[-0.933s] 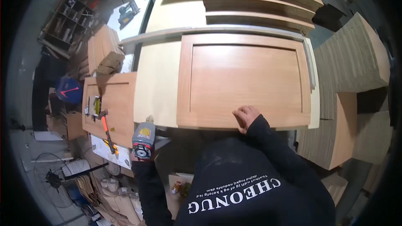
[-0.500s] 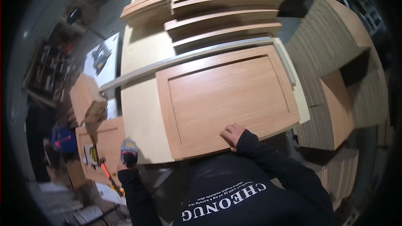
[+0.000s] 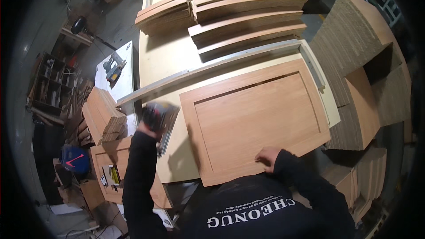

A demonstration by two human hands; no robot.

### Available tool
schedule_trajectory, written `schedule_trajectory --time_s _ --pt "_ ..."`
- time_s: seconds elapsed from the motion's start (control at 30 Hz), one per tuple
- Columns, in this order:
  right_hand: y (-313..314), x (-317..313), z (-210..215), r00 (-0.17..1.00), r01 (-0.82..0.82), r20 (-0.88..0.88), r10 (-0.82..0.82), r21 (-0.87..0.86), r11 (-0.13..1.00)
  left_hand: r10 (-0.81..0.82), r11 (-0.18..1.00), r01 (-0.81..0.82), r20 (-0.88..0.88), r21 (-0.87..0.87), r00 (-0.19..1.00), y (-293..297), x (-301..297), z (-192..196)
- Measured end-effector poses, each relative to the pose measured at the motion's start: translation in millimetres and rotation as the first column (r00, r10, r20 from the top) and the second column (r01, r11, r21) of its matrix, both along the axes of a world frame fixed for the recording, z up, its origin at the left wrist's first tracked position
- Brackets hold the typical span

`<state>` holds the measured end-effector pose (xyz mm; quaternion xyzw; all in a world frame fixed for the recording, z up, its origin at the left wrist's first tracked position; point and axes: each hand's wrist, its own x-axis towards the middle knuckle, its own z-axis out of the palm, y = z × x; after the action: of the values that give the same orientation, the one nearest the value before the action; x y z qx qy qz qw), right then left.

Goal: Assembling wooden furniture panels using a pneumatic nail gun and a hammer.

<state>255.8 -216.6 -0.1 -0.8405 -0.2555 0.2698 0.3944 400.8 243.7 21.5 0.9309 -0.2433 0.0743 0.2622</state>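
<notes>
my left hand is clenched around a blurred power tool, dark with a red patch, held just over the left edge of the worktop; i judge it a sander or similar, but motion blur hides the detail. my right hand lies flat, fingers released, on the near rail of a framed wooden cabinet door, probably to keep it from sliding. the door lies face up, skewed on the pale worktop, its near corner overhanging the edge. just beyond it an aluminium straightedge runs along the far side like a stop. further off, stacked door panels wait. to the left, a lower bench holds more wooden pieces and a yellow-handled tool.
</notes>
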Motion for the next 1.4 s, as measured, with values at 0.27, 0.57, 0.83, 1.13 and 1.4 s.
schedule_trajectory --time_s 0.27,0.57,0.83,1.13,1.4 --pt "-58 97 -25 0.651 0.615 0.576 -0.494 -0.02 0.788 0.266 0.744 -0.667 -0.895 -0.046 0.358 -103 80 49" --pt "-61 102 -29 0.6 0.648 0.6 -0.529 0.024 0.762 0.337 0.764 -0.642 -0.89 0.068 0.307 -109 94 38" --pt "-61 102 -30 0.59 0.655 0.605 -0.534 0.027 0.755 0.336 0.748 -0.656 -0.91 0.1 0.244 -113 95 40" --pt "-68 107 -25 0.61 0.635 0.606 -0.51 0.011 0.772 0.376 0.83 -0.54 -0.854 0.139 0.359 -133 87 54" --pt "-90 131 -29 0.687 0.569 0.543 -0.484 0.013 0.822 0.149 0.876 -0.479 -0.915 -0.053 0.374 -209 117 43"
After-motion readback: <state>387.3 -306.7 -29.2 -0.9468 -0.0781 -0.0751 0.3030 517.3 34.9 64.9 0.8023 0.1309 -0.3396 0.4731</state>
